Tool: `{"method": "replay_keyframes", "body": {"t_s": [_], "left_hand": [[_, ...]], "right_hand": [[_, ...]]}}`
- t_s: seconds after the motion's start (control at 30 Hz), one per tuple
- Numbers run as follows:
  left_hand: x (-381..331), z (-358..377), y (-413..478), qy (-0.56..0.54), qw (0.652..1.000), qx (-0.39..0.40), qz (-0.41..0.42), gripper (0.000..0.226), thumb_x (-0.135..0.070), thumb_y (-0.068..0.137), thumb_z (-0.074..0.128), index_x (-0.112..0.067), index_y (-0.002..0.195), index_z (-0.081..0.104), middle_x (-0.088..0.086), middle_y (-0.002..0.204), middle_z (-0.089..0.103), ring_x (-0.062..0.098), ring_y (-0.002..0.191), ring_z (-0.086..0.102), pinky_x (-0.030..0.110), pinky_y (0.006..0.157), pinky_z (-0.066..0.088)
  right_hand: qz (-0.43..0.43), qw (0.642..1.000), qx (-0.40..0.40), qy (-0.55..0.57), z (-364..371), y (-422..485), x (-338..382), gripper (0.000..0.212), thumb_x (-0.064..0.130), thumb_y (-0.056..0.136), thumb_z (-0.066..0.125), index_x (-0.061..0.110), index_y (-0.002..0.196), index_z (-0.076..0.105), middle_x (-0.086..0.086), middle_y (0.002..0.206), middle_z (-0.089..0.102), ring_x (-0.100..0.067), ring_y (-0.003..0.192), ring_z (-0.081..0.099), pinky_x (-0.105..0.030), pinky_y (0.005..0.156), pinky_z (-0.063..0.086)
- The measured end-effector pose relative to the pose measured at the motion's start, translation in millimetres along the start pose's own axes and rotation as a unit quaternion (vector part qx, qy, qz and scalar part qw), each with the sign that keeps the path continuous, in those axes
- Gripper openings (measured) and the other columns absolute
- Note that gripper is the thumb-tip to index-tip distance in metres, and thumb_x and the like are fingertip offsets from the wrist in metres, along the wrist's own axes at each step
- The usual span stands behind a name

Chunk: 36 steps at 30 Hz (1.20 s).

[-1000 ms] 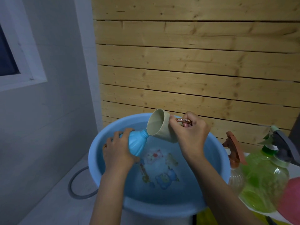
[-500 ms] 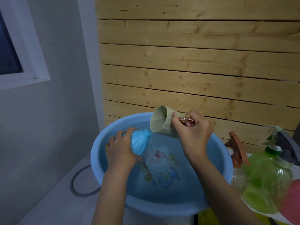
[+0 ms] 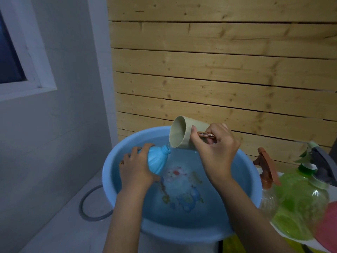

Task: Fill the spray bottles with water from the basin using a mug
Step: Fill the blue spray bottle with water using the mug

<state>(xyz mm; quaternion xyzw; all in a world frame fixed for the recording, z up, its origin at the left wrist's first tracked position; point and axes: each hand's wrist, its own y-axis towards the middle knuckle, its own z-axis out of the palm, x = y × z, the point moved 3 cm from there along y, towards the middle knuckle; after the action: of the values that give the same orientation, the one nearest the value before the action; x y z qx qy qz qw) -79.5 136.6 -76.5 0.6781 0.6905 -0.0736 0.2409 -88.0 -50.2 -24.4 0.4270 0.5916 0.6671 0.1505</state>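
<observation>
1. The left hand grips the blue spray bottle, which is tilted over the basin with its open neck pointing to 1 o'clock.
2. The right hand holds the mug by its handle, just above the neck.
3. Change: the mug now sits higher and is tipped further than a second ago. A thin trickle leaves its lip.
4. Judgement: this mugful is nearly spent, and another scoop is likely required.
5. The green bottle waits at the basin's 3 o'clock.
</observation>
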Motion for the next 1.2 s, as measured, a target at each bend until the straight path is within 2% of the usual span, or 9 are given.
{"method": "replay_keyframes", "body": {"t_s": [0.23, 0.43, 0.8, 1.2], "left_hand": [[1.3, 0.8, 0.8, 0.006, 1.000, 0.009, -0.007, 0.090, -0.031, 0.059, 0.082, -0.038, 0.134, 0.033, -0.003, 0.131, 0.041, 0.025, 0.116, 0.041, 0.038, 0.093, 0.039], [1.6, 0.8, 0.9, 0.009, 1.000, 0.010, -0.008, 0.088, -0.030, 0.059, 0.082, -0.039, 0.132, 0.034, -0.004, 0.129, 0.042, 0.024, 0.115, 0.043, 0.037, 0.091, 0.041], [1.0, 1.6, 1.5, -0.014, 1.000, 0.011, -0.003, 0.088, -0.031, 0.057, 0.083, -0.038, 0.131, 0.036, -0.004, 0.126, 0.043, 0.023, 0.111, 0.044, 0.037, 0.087, 0.043], [1.3, 2.5, 2.2, -0.017, 1.000, 0.021, -0.005, 0.088, -0.030, 0.056, 0.083, -0.039, 0.130, 0.036, -0.004, 0.125, 0.043, 0.023, 0.111, 0.045, 0.036, 0.086, 0.044]], "right_hand": [[-0.051, 0.999, -0.010, -0.014, 1.6, -1.1, 5.6, 0.045, 0.011, 0.074, 0.077, 0.007, 0.050, 0.039, 0.001, 0.050, 0.035, -0.012, 0.056, 0.028, -0.020, 0.064, 0.024], [-0.068, 0.997, -0.003, -0.024, 2.7, -1.8, 6.6, 0.046, 0.010, 0.075, 0.078, 0.005, 0.049, 0.039, -0.001, 0.049, 0.036, -0.013, 0.055, 0.029, -0.024, 0.063, 0.025], [-0.092, 0.995, 0.005, -0.026, 3.8, -2.6, 8.6, 0.045, 0.010, 0.075, 0.078, 0.008, 0.051, 0.040, 0.000, 0.051, 0.038, -0.014, 0.055, 0.032, -0.024, 0.064, 0.026], [-0.173, 0.985, 0.012, -0.018, 7.8, -5.8, 13.9, 0.043, 0.007, 0.076, 0.076, 0.010, 0.052, 0.041, -0.002, 0.051, 0.035, -0.013, 0.059, 0.027, -0.024, 0.066, 0.025]]}}
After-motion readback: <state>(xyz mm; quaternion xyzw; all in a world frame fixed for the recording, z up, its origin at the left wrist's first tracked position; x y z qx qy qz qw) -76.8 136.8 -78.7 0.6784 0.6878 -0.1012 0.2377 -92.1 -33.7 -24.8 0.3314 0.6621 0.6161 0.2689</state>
